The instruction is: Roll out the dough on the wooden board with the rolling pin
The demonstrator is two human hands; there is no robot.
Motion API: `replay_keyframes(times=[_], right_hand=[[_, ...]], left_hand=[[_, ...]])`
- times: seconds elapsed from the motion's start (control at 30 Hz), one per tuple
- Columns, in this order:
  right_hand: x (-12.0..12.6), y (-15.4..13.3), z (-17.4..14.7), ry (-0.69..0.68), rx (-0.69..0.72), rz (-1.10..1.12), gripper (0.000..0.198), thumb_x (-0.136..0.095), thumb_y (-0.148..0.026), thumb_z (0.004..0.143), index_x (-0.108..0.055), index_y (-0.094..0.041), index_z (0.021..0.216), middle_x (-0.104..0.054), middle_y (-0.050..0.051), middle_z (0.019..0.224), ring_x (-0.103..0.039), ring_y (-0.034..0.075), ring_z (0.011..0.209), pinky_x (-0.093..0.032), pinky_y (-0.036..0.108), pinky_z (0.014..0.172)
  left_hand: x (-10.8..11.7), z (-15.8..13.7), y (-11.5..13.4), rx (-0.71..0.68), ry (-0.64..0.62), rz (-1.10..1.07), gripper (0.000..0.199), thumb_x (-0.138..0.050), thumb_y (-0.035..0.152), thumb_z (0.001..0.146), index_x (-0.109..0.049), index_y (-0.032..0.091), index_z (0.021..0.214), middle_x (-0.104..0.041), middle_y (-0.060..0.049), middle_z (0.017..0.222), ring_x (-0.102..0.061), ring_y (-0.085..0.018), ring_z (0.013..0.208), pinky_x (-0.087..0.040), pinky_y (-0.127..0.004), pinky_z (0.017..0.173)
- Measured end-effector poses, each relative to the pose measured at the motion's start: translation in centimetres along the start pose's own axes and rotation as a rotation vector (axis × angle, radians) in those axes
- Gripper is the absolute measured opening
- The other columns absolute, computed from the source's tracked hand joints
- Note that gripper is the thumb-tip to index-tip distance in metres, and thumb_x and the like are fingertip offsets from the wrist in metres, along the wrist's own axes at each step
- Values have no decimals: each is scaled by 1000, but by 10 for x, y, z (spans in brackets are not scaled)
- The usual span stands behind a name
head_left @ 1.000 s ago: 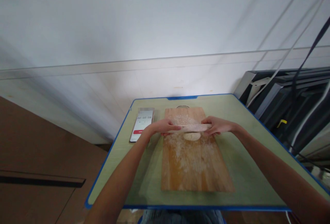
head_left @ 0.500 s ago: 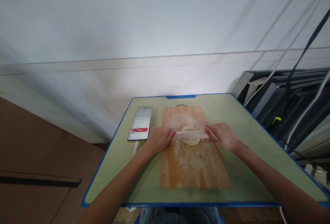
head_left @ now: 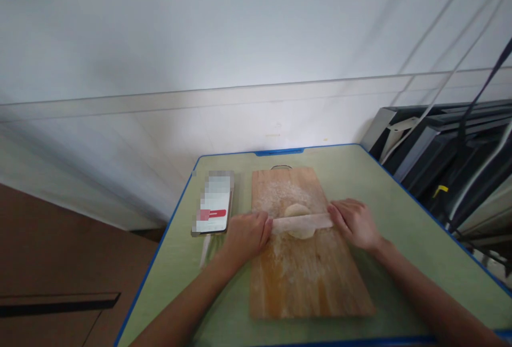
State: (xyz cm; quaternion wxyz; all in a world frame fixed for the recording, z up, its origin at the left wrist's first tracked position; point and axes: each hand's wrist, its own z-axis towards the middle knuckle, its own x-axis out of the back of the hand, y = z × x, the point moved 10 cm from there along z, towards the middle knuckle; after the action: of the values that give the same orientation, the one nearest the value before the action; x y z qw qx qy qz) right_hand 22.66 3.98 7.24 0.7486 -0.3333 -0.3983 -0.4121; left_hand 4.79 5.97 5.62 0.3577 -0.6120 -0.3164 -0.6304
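Observation:
A pale rolling pin (head_left: 302,223) lies across a flattened round of dough (head_left: 296,210), covering its middle. My left hand (head_left: 248,234) is closed around the pin's left end, and my right hand (head_left: 354,223) grips the opposite end. Beneath the dough is a wooden cutting board (head_left: 310,277), dusted with flour, mostly on its far half. The dough's far and near edges show on either side of the pin.
The board rests on a green table (head_left: 400,251) with a blue edge. Left of my left hand lies a phone (head_left: 216,206), its screen partly blurred, with a pale strip or cable below it. Dark flat panels (head_left: 436,150) lean at the right, beside hanging cables. A white wall (head_left: 240,43) stands behind.
The camera view has shifted slightly, so the table and board sit lower and larger. Both hands stay on the rolling pin, which still crosses the dough, now a little more tilted.

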Motion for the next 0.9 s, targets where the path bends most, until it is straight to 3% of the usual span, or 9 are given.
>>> replay_keyframes(times=[0.23,0.4,0.53,0.6,0.67,0.77,0.9], right_hand=[[15,-12,-17,210,56,0,34,-35,-16,91,-50,-22,61,-53,2,54,-47,16,51,-35,29,54],[19,-16,-18,232,53,-90,32,-36,-15,91,-49,-22,62,-51,2,54,-44,16,52,-35,30,54],[17,-12,-14,194,6,-129,34,-34,-18,91,-49,-23,61,-53,4,55,-46,19,56,-37,32,56],[15,-9,-12,165,-24,-118,33,-33,-21,92,-55,-20,68,-61,8,66,-53,22,66,-42,35,63],[13,-5,-10,151,-48,-67,32,-32,-23,93,-62,-15,86,-68,14,91,-59,26,86,-47,39,75],[9,2,-7,134,-74,24,39,-30,-26,94,-58,-11,116,-59,17,124,-52,28,117,-44,45,95],[-2,15,3,66,-118,91,44,-27,-29,94,-54,-15,127,-53,14,135,-43,27,129,-37,49,105]], left_hand=[[-8,0,-2,-12,-56,-12,39,-25,26,94,-59,19,79,-67,-6,71,-65,-22,68,-41,-31,59],[-4,-2,0,29,-105,-1,37,-25,28,95,-58,19,82,-66,-6,75,-64,-23,71,-42,-32,59],[7,-4,8,81,-20,41,36,-26,29,95,-58,17,86,-65,-8,79,-63,-25,78,-44,-35,65],[11,-4,13,83,37,71,34,-28,30,95,-59,17,88,-65,-10,83,-62,-26,85,-45,-36,70],[14,-3,16,84,90,77,33,-30,30,94,-59,17,91,-65,-10,91,-60,-26,90,-45,-37,73],[20,2,14,79,165,40,32,-31,31,94,-58,17,105,-63,-10,108,-58,-26,100,-45,-38,80],[22,13,8,83,169,-2,37,-28,33,96,-54,18,118,-61,-8,121,-57,-23,108,-45,-36,87]])
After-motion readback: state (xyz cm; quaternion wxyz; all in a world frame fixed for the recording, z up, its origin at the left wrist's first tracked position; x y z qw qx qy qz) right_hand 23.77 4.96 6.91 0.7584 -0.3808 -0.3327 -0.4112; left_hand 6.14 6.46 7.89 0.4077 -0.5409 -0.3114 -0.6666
